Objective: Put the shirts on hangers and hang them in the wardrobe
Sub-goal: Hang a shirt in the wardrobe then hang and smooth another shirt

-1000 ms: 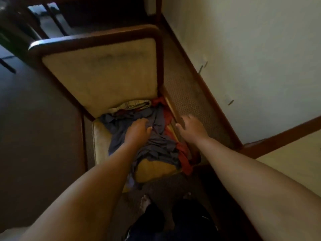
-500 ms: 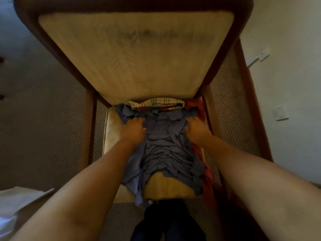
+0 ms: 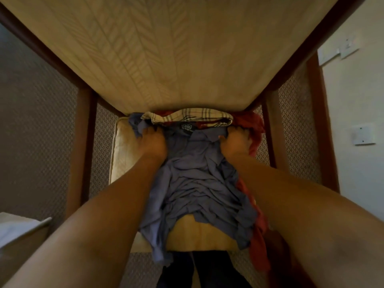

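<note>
Carpet, brown, small woven pattern, at left under a dark wooden chair with a cream upholstered seat. Left hand, fingers curled, grips the left shoulder of a crumpled blue cotton shirt lying on the seat. Cream checked shirt at the far edge, under the chair back. Right hand, fingers curled, grips the blue shirt's right shoulder. Red garment beneath, at right. White wall with a switch plate.
</note>
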A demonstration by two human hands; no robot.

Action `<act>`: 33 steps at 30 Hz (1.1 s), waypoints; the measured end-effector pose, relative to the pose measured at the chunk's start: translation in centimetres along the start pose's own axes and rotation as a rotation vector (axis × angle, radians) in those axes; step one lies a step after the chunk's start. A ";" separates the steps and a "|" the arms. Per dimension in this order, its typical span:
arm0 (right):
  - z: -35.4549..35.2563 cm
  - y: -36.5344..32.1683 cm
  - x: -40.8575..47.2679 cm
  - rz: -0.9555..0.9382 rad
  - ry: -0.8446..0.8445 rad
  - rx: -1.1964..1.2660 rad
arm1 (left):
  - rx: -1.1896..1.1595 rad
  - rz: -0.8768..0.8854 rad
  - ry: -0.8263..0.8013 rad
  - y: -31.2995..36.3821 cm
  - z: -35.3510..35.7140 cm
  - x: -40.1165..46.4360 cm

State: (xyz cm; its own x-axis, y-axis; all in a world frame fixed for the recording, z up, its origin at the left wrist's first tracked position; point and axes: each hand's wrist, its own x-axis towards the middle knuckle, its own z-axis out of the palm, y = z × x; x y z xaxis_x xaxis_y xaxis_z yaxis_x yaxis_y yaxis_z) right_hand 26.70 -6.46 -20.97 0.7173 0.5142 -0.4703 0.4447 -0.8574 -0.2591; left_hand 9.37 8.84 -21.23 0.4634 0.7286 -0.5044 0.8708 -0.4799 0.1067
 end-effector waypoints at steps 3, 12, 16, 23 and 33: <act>-0.6 0.2 -1.5 -0.051 0.042 0.032 | -0.018 0.031 0.030 -0.2 -0.6 0.3; -3.9 0.8 -12.6 -0.224 0.208 0.269 | -0.074 0.227 0.199 -1.6 -4.3 -7.9; -7.1 0.3 -18.5 -0.280 0.323 0.415 | -0.299 0.254 0.154 -2.7 -6.0 -14.9; -12.3 -1.2 -28.5 -0.339 0.445 0.511 | -0.324 0.275 0.069 -3.4 -9.3 -24.8; -17.3 3.9 -39.3 -0.239 0.708 0.447 | -0.729 0.267 0.038 1.2 -13.2 -31.4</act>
State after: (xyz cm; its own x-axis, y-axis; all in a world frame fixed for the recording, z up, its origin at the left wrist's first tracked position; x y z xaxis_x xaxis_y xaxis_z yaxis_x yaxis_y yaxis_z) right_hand 9.50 -29.62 11.06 0.8626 0.4474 0.2361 0.4800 -0.5768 -0.6609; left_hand -1.92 -8.16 6.04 0.6669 0.6557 -0.3541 0.6106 -0.2084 0.7640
